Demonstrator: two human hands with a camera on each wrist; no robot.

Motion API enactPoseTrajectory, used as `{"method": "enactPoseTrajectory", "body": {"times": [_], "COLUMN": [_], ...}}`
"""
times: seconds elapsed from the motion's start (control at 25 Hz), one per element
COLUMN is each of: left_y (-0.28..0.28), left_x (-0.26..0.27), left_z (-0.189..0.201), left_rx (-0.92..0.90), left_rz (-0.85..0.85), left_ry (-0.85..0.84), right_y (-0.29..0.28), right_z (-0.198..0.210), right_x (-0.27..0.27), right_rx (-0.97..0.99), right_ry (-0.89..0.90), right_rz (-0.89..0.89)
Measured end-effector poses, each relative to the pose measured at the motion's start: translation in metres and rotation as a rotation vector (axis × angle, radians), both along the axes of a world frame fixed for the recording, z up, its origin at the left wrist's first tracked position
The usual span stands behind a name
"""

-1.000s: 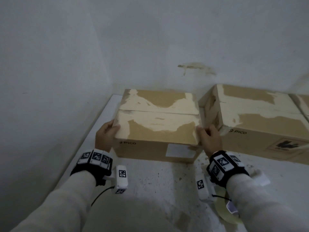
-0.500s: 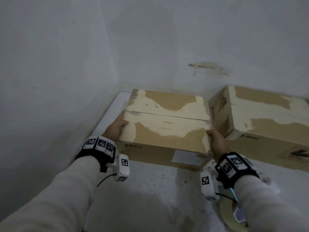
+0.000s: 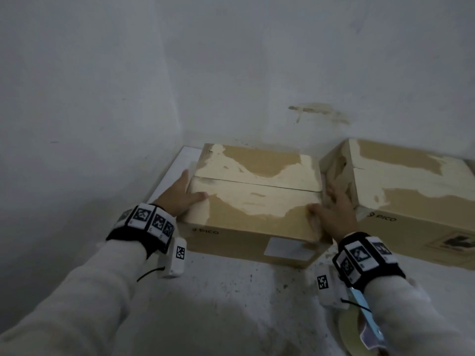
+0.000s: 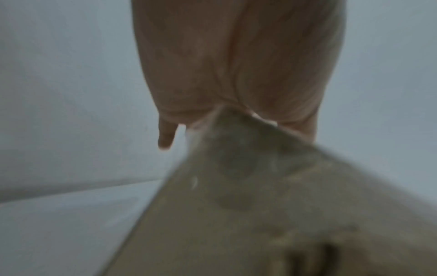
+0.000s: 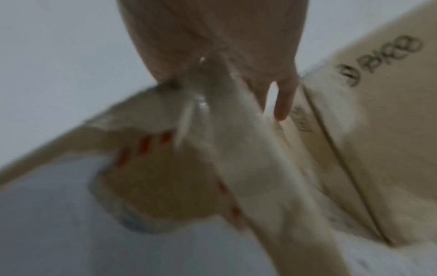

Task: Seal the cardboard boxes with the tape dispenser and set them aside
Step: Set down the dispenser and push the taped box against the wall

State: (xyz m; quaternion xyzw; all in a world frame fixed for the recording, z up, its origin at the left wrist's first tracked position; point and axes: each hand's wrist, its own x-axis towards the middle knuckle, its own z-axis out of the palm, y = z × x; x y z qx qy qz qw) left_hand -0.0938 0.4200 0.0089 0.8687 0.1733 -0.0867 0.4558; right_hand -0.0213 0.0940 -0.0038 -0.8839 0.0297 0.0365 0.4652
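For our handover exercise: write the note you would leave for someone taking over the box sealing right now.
Left hand: flat against the left end of the near box, thumb on top.
Right hand: flat on its right end, in the gap beside the second box.
Tape roll: on the table under the right forearm.
Done: near box closed, pushed to the corner.
Left: whether each seam is taped is unclear; check.

Blurred close view along the right hand (image 5: 212, 43), palm pressed to the corner edge of a cardboard box (image 5: 248, 149) with fingers extended. Just right, a second cardboard box (image 5: 378, 121) shows a printed logo. A roll of tape (image 5: 153, 186) lies below on the pale surface (image 5: 59, 233).
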Motion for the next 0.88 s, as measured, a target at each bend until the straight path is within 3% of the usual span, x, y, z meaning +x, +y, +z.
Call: {"method": "enactPoseTrajectory", "body": {"times": [0.12,0.24,0.32,0.48,0.6,0.72,0.88], "left_y": [-0.036,-0.077,-0.086,-0.078,-0.047,-0.025,-0.025], "left_x": [0.009,0.022,0.025,0.027,0.025,0.017,0.016], "left_z": [0.012,0.008,-0.003,-0.014,-0.013,-0.013,-0.015], "left_rx": [0.502,0.622,0.661,0.727,0.775,0.696,0.543], "left_rz": [-0.152,-0.381,-0.449,-0.455,-0.355,-0.308,-0.257], "left_ry": [-0.171,-0.143,-0.114,-0.062,-0.011,-0.020,-0.099], "right_y": [0.040,0.099,0.117,0.104,0.061,0.022,0.018], "right_z": [0.023,0.021,0.008,0.000,0.000,0.002,-0.002], "right_x": [-0.008,-0.021,-0.020,-0.013,-0.002,0.006,0.008], "right_rx": [-0.406,-0.702,-0.813,-0.896,-0.861,-0.811,-0.698], "right_ry": [-0.240,-0.183,-0.130,-0.140,-0.118,-0.041,-0.062], "right_rz": [0.212,0.581,0.696,0.712,0.567,0.453,0.452]}}
